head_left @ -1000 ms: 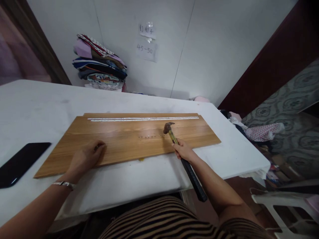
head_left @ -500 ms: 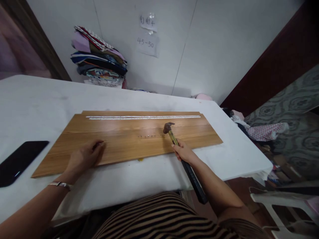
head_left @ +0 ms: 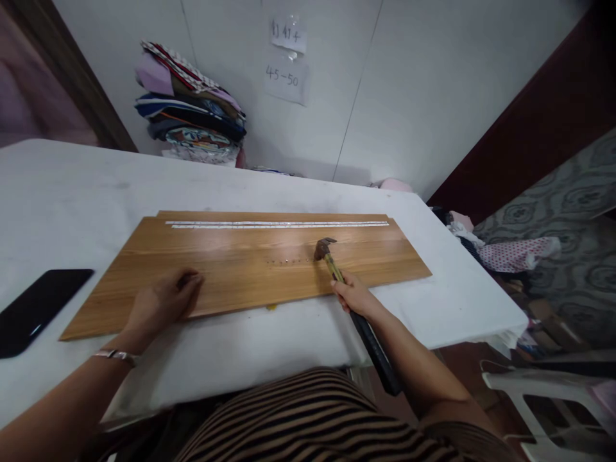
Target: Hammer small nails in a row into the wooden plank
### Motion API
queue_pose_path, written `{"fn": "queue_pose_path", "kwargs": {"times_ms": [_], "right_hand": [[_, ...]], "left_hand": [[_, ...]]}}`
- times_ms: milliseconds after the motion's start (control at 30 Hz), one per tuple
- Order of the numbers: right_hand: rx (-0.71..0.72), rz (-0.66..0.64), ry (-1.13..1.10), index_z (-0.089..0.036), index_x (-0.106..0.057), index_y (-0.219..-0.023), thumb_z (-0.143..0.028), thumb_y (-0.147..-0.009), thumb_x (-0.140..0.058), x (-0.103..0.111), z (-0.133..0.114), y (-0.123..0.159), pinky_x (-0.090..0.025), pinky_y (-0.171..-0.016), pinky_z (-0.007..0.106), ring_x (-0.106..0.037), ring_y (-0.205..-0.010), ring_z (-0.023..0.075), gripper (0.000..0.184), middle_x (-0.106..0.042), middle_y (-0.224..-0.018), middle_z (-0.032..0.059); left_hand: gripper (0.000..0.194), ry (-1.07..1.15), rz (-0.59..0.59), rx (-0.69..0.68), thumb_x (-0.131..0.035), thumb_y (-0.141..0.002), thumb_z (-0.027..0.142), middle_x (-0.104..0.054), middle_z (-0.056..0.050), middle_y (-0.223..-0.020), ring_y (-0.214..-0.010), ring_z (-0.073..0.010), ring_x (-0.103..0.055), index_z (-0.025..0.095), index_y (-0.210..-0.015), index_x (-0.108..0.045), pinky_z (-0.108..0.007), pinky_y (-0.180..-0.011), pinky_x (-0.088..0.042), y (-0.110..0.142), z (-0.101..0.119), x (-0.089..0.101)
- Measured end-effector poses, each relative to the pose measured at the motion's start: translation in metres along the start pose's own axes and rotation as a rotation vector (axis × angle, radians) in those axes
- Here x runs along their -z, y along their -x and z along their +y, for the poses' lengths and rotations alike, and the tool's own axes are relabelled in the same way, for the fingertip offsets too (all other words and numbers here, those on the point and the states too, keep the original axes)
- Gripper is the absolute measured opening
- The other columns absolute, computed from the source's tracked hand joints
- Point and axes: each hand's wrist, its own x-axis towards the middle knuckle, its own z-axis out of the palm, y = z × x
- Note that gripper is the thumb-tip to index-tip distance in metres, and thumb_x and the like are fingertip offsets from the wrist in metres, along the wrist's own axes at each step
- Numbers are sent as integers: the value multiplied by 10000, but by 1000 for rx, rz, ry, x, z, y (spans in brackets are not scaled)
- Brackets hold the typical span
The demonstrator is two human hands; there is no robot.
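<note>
A brown wood-grain board [head_left: 231, 276] lies across the white table in front of me. My right hand [head_left: 355, 294] is wrapped round the handle of a claw hammer [head_left: 368, 343], with its rusty head just over the board's middle right. Left of the head runs a short row of several tiny nails [head_left: 287, 261] on the board. My left hand [head_left: 166, 296] rests on the board's left part, fingers curled and thumb against the index finger. Whatever those fingers hold, if anything, is hidden. Two thin white strips [head_left: 279, 224] stretch along the board's far side.
A black phone [head_left: 41, 308] lies at the left on the white table [head_left: 289, 340]. Folded clothes [head_left: 192, 109] are stacked against the back wall. Paper notes [head_left: 285, 80] hang there. A white plastic stool [head_left: 553, 410] stands at the lower right, below the table edge.
The camera view has shifted very slightly. The hammer head sits a touch further left, closer to the row of nails. My left hand stays in the same place.
</note>
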Motion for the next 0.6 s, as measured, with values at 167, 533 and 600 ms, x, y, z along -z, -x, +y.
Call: {"fn": "queue_pose_path", "kwargs": {"times_ms": [167, 533, 600], "right_hand": [[-12, 6, -1, -250, -397, -821, -326, -856, -540, 1, -2, -3, -291, -303, 201, -351, -296, 90, 165, -401, -415, -123], [5, -17, -27, -254, -383, -806, -384, -844, -590, 3, -1, -5, -290, -312, 195, -341, -304, 82, 248, -392, -434, -125], [2, -28, -25, -253, -390, -803, -398, -837, -596, 2, -2, -3, -286, -309, 198, -334, -302, 82, 254, -390, -428, -125]], "left_hand": [[510, 25, 18, -9, -405, -885, 576, -750, -106, -1080, -966, -272, -685, 200, -1107, -670, -321, -728, -472, -1, -1, -2], [499, 38, 35, -23, -411, -888, 573, -748, -110, -1062, -933, -265, -676, 196, -1062, -689, -335, -751, -478, -2, -8, -7], [504, 50, 51, -37, -410, -887, 570, -748, -109, -1072, -947, -267, -676, 195, -1057, -700, -339, -766, -486, -2, -9, -8]]}}
